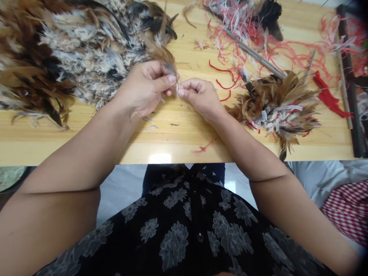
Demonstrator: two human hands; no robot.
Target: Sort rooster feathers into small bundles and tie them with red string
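My left hand [156, 84] pinches a small bunch of brown feathers [165, 57] between thumb and fingers, with the tips pointing up and away. Close against it, my right hand [198, 94] has thumb and forefinger pressed together at the quill ends of the same bunch. Whether a thread lies between those fingertips is too small to make out. Behind my left hand spreads a large heap of grey, white and brown feathers [92, 46]. Beside my right forearm lies a pile of brown feather bunches [273, 103] with red and white ties among them.
Pink and white strips [238, 23] lie tangled at the back right, with thin grey sticks [255, 55] across them. Red cords [227, 76] and a red cloth strip [329, 96] rest on the wooden table [161, 138]. A dark frame [352, 84] borders the right end.
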